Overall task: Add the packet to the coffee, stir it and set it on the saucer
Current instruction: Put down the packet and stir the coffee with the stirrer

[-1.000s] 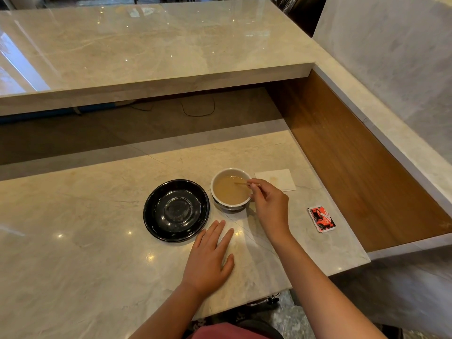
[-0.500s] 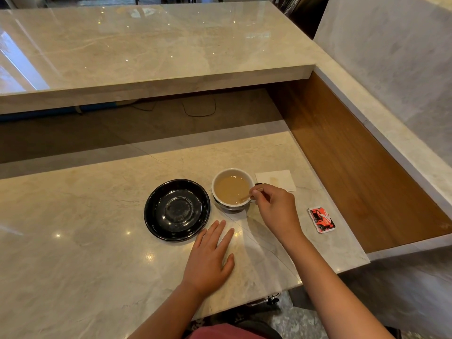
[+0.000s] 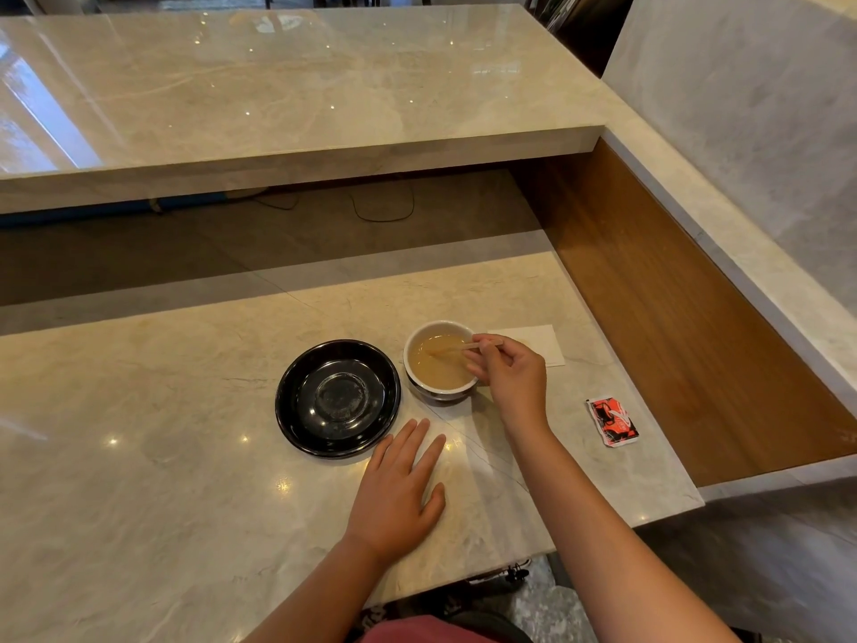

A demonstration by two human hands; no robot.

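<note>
The left hand [image 3: 394, 494] lies flat on the bench [image 3: 139, 480], palm down, fingers spread and holding nothing, its fingertips just short of the saucer's near right edge. Beyond it the black saucer [image 3: 338, 398] sits bare on the marble, with nothing on it. Just to its right, close beside it but not on it, stands the white cup [image 3: 440, 362], filled with light brown coffee [image 3: 436, 368]. The right hand [image 3: 510, 378] reaches in from the right, over the cup's right rim, with thumb and fingers pinched on a thin wooden stick [image 3: 457, 349]. The stick slants left and down, and its far end dips into the coffee. The right hand's grip is closed on the stick alone and does not touch the cup so far as can be seen. Well to the right, near the bench's right edge, a red packet [image 3: 613, 420] lies flat; whether it is torn open cannot be told. Behind the right hand a white napkin [image 3: 538, 343] lies flat on the bench, partly hidden by the fingers.
</note>
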